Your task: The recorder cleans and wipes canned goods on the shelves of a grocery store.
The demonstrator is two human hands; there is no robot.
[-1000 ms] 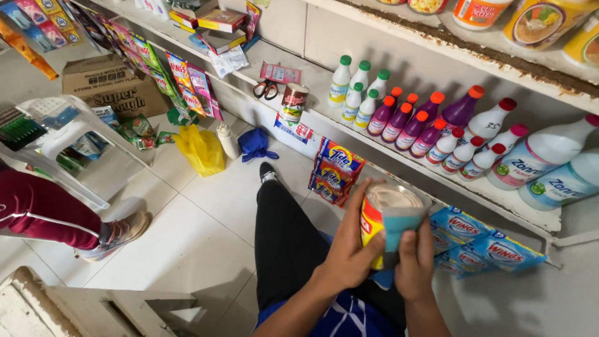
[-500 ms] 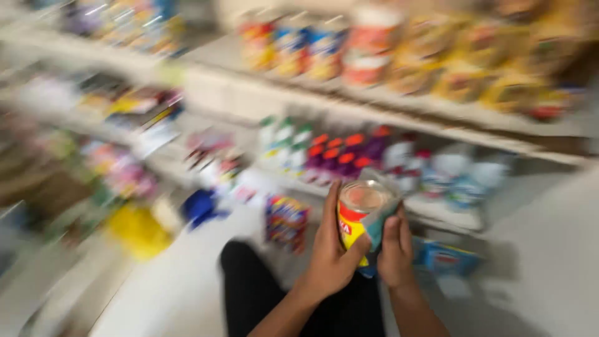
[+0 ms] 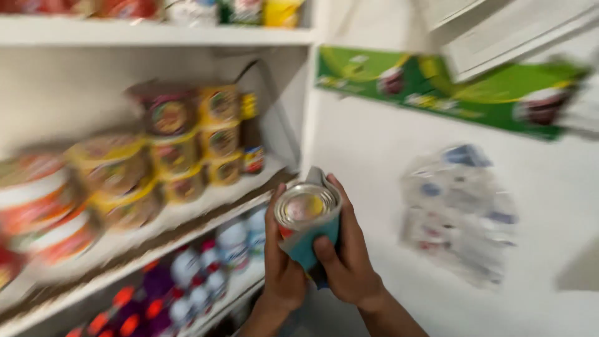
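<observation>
We hold one round metal tin with a shiny silver lid [image 3: 307,209] nearly upright, its long axis vertical and the lid tilted slightly toward us. A teal cloth [image 3: 309,246] wraps its lower body, with a strip of red label showing above. Our left hand [image 3: 282,268] and right hand [image 3: 346,259] are both clamped around it, in front of the white shelves [image 3: 156,36]. Yellow-lidded tubs [image 3: 187,150] are stacked there, too blurred to count.

Head cam only, close above hands, facing fwd at shelves [image 3: 156,206] and white wall [image 3: 374,143].
</observation>
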